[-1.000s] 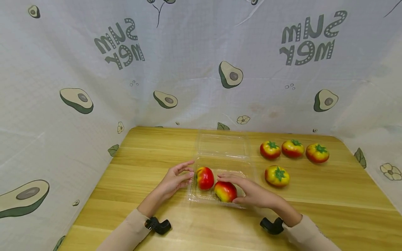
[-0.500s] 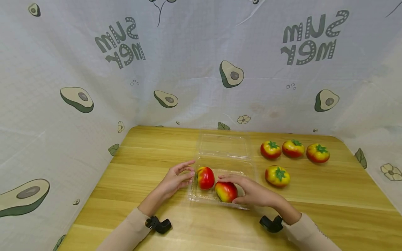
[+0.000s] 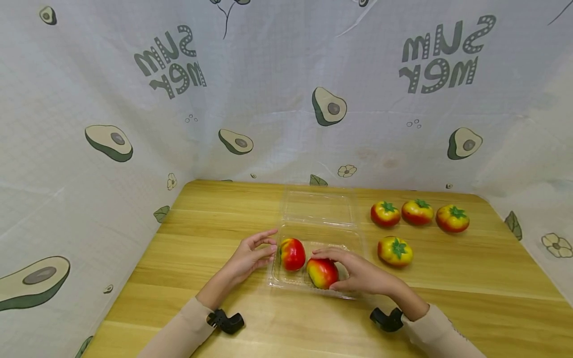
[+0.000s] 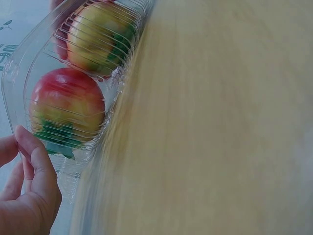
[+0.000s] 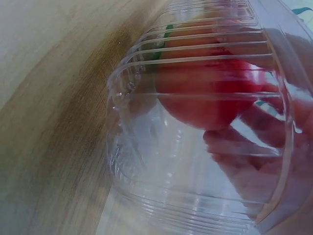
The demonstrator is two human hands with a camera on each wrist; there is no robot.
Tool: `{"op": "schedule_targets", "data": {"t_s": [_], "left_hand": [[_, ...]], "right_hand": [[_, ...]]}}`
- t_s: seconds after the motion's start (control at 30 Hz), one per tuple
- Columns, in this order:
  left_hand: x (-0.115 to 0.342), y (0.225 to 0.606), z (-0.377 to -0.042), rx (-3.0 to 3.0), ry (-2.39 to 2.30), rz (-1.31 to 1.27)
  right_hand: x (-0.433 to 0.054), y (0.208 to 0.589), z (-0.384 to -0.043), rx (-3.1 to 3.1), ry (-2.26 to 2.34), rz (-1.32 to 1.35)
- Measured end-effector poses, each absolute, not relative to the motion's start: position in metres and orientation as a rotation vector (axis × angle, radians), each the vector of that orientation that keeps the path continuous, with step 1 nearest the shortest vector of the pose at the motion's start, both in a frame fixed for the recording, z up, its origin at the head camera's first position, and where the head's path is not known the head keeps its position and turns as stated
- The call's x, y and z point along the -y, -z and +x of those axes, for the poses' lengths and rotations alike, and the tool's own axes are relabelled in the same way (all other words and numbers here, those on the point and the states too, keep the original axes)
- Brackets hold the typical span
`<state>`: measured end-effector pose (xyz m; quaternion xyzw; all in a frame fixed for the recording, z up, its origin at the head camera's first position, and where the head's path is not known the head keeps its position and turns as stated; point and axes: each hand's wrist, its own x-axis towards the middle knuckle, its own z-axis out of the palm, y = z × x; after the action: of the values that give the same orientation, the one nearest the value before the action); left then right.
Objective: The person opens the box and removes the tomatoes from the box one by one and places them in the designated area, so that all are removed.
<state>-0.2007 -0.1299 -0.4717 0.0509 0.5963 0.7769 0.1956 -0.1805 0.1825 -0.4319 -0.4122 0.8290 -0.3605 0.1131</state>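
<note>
On the table lies an open clear plastic clamshell container (image 3: 313, 291), its lid (image 3: 319, 206) folded back. Two red and yellow tomatoes are inside, on their sides: the left tomato (image 3: 293, 254) near the left wall, the right tomato (image 3: 322, 273) near the front. My left hand (image 3: 246, 257) is at the container's left edge. Thumb and finger pinch its rim in the left wrist view. With the thumb in front and the fingers behind, my right hand (image 3: 360, 273) grips the right tomato. Through the clear wall, the right wrist view shows that tomato's red side (image 5: 210, 93). Green leafy tops (image 4: 58, 139) face the front wall.
Right of the container stand several more tomatoes with green tops: a yellow tomato (image 3: 396, 251) nearest, and a row behind it with a red and yellow tomato (image 3: 452, 218) at its right end. A white cloth with avocado prints (image 3: 277, 99) hangs around the wooden table (image 3: 215, 214).
</note>
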Motion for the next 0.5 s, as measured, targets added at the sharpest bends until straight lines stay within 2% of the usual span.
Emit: {"op": "schedule_targets", "data": {"t_s": [0.5], "left_hand": [[0.1295,0.4721,-0.2014,-1.679,-2.174,0.134]], "right_hand": [[-0.1831,0.4334,-0.1801,-2.44,1.116,-1.153]]}}
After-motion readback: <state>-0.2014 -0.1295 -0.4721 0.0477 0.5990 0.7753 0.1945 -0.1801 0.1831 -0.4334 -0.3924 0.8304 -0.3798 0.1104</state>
